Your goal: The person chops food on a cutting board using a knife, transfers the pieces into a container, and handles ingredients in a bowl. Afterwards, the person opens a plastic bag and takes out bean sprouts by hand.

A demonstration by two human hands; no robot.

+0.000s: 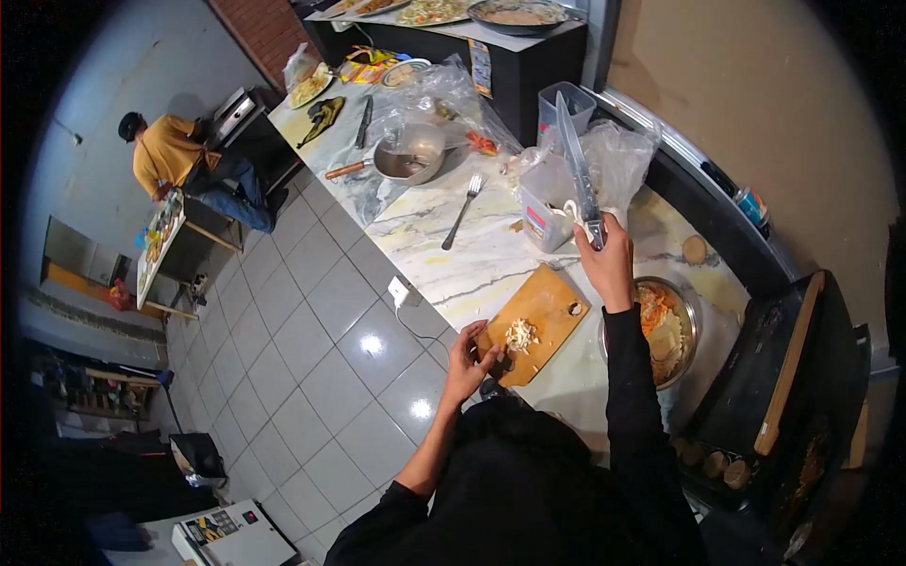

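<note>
My right hand (609, 264) grips a kitchen knife (578, 156), its long blade pointing up and away over a clear plastic container (547, 208). A pale white piece (572, 210) shows beside the blade at the container's rim; whether my fingers also hold it I cannot make out. At the near left edge of a wooden cutting board (552, 321), my left hand (467, 363) has its thumb and fingers apart and holds nothing I can see. A small heap of chopped white pieces (521, 336) lies on the board close to that hand.
Right of the board stands a metal bowl (694, 325) with shredded orange food. Farther along the marble-patterned counter are a fork (462, 212), a saucepan (415, 160), another knife (365, 123) and plastic bags (618, 156). A person (179, 156) sits across the room.
</note>
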